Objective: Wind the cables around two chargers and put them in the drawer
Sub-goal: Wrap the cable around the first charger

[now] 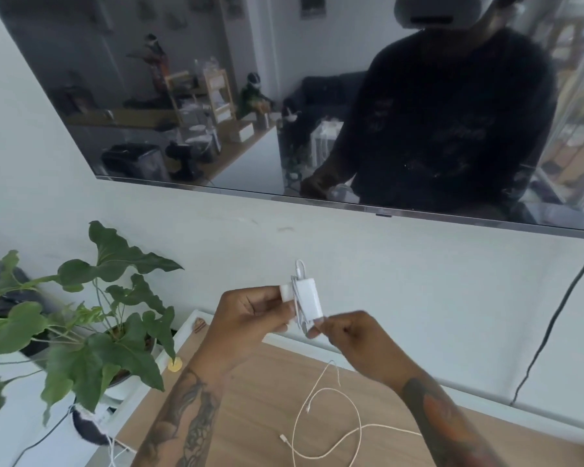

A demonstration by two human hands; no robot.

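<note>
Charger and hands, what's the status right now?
Left hand grips charger. Right hand pinches its cable end. Loose white cable on wooden top. Nothing blocking.

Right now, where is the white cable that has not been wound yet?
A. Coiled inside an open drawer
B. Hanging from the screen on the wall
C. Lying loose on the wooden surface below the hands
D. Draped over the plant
C: the loose white cable lies in open loops on the wooden surface, below the hands holding the already wrapped charger.
</note>
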